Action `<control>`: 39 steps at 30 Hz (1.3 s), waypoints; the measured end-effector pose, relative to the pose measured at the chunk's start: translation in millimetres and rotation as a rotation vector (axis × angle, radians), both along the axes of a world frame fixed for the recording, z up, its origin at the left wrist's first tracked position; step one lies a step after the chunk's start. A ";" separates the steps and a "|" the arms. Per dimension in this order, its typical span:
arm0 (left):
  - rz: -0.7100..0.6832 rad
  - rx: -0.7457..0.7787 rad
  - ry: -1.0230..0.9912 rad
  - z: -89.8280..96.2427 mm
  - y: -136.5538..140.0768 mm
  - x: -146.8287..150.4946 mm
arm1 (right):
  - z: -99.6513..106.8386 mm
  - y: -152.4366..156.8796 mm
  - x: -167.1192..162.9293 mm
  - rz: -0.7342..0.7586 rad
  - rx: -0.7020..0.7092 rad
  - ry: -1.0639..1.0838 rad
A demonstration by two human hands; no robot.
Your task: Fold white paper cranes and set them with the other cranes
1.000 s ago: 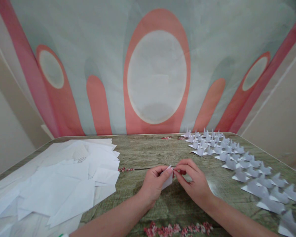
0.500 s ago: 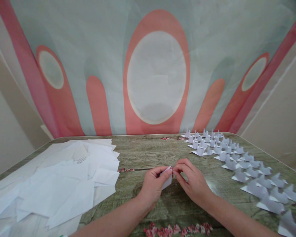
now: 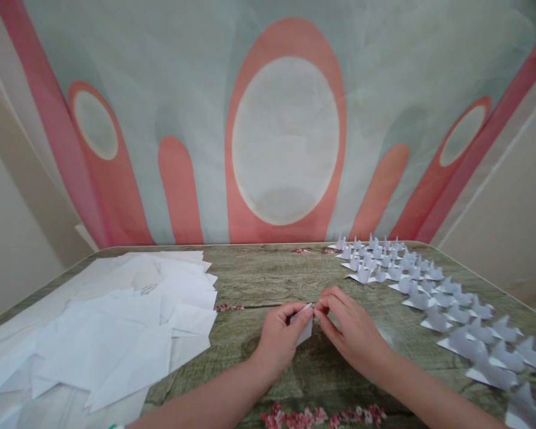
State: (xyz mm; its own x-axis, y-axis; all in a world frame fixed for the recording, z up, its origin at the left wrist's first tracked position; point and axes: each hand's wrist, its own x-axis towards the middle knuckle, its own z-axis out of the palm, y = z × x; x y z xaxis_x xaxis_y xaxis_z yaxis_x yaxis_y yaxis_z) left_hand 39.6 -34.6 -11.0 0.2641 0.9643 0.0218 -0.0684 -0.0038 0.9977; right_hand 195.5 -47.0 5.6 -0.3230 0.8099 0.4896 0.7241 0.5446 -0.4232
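Observation:
A small folded white paper (image 3: 305, 335) is held above the middle of the table, its lower part showing below my left thumb. My left hand (image 3: 280, 333) is closed on it, thumb on the near face and fingers behind. At the paper's upper right tip, my right hand (image 3: 346, 325) is closed in a pinch with thumb and forefinger. The fingertips cover that tip, so its exact fold is hidden. Rows of folded paper cranes (image 3: 438, 319) stand to the right of my right hand.
Loose white paper sheets (image 3: 102, 339) overlap in a wide pile on the left. The wood-patterned table (image 3: 254, 271) carries printed pink flowers (image 3: 321, 416) near its front. Behind its far edge hangs a green and coral backdrop (image 3: 209, 119).
Both hands stay together at the paper with almost the same grip. The paper's top point sits slightly lower between the fingers. The whole view has shifted very slightly.

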 end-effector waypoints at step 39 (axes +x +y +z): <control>-0.003 -0.172 -0.231 0.2 2.2 1.2 | -3.5 -4.4 -7.5 0.033 -0.086 0.432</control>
State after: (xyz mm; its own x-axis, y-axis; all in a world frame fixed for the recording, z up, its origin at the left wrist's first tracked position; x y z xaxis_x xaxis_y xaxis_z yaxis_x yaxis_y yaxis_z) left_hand 40.8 -32.4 -10.8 0.2740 0.9582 -0.0819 -0.2937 0.1644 0.9417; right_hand 188.0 -51.3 2.1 -0.1295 0.8462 0.5168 0.4535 0.5141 -0.7281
